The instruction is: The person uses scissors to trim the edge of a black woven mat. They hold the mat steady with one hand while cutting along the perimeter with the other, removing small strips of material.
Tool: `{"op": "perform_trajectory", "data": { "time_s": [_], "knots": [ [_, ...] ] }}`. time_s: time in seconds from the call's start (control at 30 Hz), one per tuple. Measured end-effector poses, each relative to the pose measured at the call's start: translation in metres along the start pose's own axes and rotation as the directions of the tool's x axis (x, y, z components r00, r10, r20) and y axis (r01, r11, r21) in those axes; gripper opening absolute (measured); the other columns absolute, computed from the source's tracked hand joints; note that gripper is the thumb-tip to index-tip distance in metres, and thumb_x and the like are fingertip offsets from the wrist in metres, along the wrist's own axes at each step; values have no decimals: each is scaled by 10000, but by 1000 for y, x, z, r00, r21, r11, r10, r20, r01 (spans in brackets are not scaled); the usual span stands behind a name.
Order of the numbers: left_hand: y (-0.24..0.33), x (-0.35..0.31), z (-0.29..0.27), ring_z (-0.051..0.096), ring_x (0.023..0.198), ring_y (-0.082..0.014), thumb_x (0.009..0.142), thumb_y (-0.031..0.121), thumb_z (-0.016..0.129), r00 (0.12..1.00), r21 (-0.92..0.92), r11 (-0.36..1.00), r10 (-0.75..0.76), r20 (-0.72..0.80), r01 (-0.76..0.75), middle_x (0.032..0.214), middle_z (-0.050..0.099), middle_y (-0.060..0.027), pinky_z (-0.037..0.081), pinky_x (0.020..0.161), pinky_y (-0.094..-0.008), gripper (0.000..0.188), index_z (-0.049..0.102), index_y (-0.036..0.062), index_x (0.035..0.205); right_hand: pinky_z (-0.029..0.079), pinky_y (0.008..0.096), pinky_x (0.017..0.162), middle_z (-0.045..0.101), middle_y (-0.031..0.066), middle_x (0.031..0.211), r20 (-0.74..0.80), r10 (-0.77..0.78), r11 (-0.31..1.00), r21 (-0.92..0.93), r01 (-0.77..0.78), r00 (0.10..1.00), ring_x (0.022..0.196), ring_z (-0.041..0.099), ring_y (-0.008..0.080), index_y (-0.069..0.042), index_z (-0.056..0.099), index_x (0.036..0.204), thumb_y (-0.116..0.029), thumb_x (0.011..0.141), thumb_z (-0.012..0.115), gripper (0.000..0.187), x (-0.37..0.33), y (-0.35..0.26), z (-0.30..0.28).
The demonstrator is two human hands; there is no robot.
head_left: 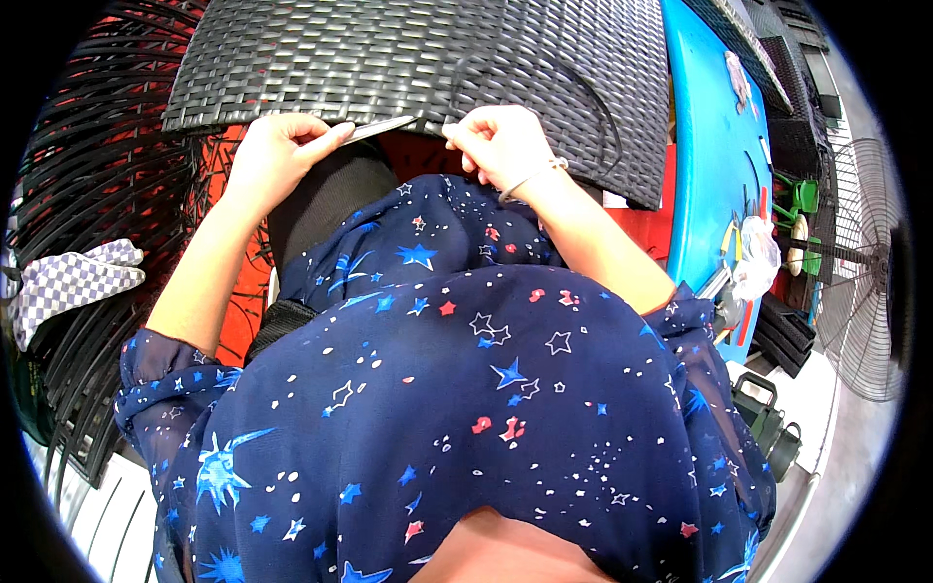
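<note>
A woven black wicker panel lies across my lap, its near edge facing me. My left hand is closed around a slim, tapering silver metal tool, whose tip reaches to the panel's edge. Beside that tip, my right hand is pinched at the same edge. A loose black plastic strand curves in a loop over the panel and runs down to the right fingertips, which appear to grip it. What exactly sits between those fingers is partly hidden.
Many long black strands hang at the left, with a checkered glove among them. On the right stands a blue table with hand tools and a clear plastic bag. A large fan is farther right. Red surface shows beneath the panel.
</note>
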State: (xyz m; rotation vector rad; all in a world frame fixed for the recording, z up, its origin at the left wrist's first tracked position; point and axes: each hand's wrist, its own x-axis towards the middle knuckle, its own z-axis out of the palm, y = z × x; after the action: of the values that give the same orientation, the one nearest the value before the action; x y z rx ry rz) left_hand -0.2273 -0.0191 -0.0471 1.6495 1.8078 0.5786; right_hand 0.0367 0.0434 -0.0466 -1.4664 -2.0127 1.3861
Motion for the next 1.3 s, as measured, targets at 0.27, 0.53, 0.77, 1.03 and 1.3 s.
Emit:
{"op": "perform_trajectory", "data": {
  "time_s": [0.27, 0.53, 0.77, 1.03, 1.3],
  "knots": [
    [8, 0, -4, 512, 605, -92, 873, 309, 689, 999, 27, 999, 34, -7, -34, 633, 605, -46, 417, 583, -271, 337, 698, -20, 802, 505, 410, 697, 670, 116, 762, 237, -358, 775, -465, 429, 903, 752, 644, 306, -99, 694, 824, -336, 833, 632, 246, 33, -13, -16],
    [5, -3, -23, 490, 598, -87, 887, 433, 645, 995, 32, 995, -97, 13, 97, 604, 562, -20, 402, 577, -274, 470, 669, -16, 749, 507, 422, 724, 672, 115, 760, 204, -379, 729, -535, 427, 903, 777, 647, 315, -100, 699, 811, -353, 860, 608, 273, 32, -12, -7],
    [34, 10, 21, 499, 585, -83, 795, 346, 747, 998, -41, 997, 70, 5, -70, 627, 598, -27, 412, 554, -277, 354, 701, 0, 855, 508, 423, 712, 673, 117, 750, 112, -407, 741, -541, 399, 907, 759, 648, 306, -95, 694, 782, -350, 842, 622, 271, 31, -6, 5],
    [37, 21, 36, 485, 566, -87, 826, 244, 699, 997, -65, 995, 79, 15, -77, 603, 571, -23, 414, 546, -282, 257, 659, -9, 798, 504, 385, 642, 666, 103, 706, -39, -403, 818, -464, 341, 914, 666, 641, 281, -83, 699, 738, -371, 822, 650, 303, 18, -8, 11],
    [55, 15, 35, 597, 628, -217, 789, 284, 690, 996, 31, 997, 78, -33, -77, 671, 619, -110, 478, 614, -355, 256, 649, 31, 776, 481, 318, 561, 652, 112, 675, -109, -505, 797, -440, 414, 856, 578, 617, 225, -39, 711, 778, -273, 818, 695, 238, 11, -4, 8]
  ]
}}
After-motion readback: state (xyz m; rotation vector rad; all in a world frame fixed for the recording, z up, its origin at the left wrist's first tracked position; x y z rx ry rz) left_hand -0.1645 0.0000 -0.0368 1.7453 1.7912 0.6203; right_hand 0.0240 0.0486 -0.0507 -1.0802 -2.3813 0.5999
